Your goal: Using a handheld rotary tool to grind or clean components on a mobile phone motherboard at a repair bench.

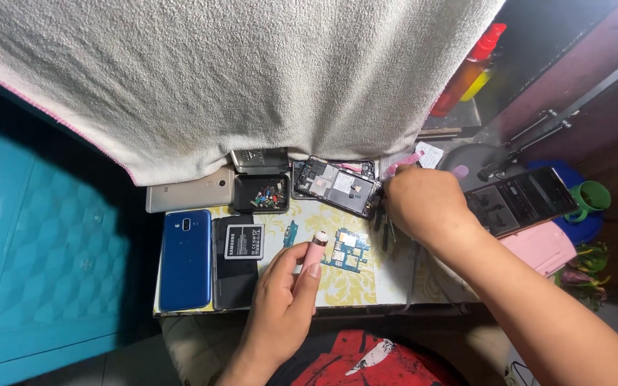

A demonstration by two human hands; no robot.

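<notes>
Head view, looking straight down: the left hand [280,300] has its fingers wrapped around a small pink tool [314,254], thumb along its side, its rounded tip poised just above the blue circuit board [343,249] lying on the patterned table [366,282]. The right hand [423,204] is curled at the right edge of the opened phone [337,184]; its fingers look closed on something thin and pink at that edge, though exactly what they pinch I cannot tell. Just left of the opened phone sits a small black tray of parts [262,193], and below it a phone battery [243,241] rests on a dark back cover beside a blue phone [185,259]. A silver phone [191,193] peeks out from under the pale towel [237,78]. Another dark phone [520,200] lies tilted at the right. To my eye, doing this well means keeping the pink tool steady off the bare board while the right hand works gently, without levering hard against the open frame.
</notes>
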